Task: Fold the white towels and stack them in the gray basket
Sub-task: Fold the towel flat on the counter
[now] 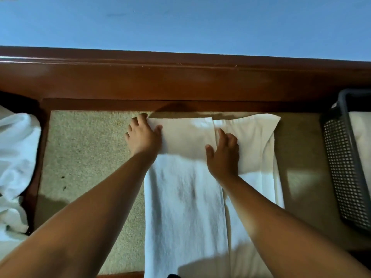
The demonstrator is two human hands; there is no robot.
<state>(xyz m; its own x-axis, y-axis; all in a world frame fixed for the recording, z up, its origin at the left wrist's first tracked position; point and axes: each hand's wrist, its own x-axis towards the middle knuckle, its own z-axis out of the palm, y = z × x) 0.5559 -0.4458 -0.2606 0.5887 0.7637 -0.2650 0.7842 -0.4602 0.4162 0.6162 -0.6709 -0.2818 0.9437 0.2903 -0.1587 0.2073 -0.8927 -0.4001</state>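
A white towel (186,197) lies lengthwise on the beige tabletop (88,157), folded over itself along its length. My left hand (142,137) pinches the far left corner of the top layer between thumb and fingers. My right hand (224,153) presses on the towel near the folded layer's edge, fingers partly bent and spread. The gray basket (345,167) stands at the right edge with a pale folded towel (361,133) inside it.
A heap of unfolded white towels (16,157) lies at the far left beyond the table's brown wooden rim (180,83). A blue wall rises behind the rim. Bare beige surface lies left of the towel.
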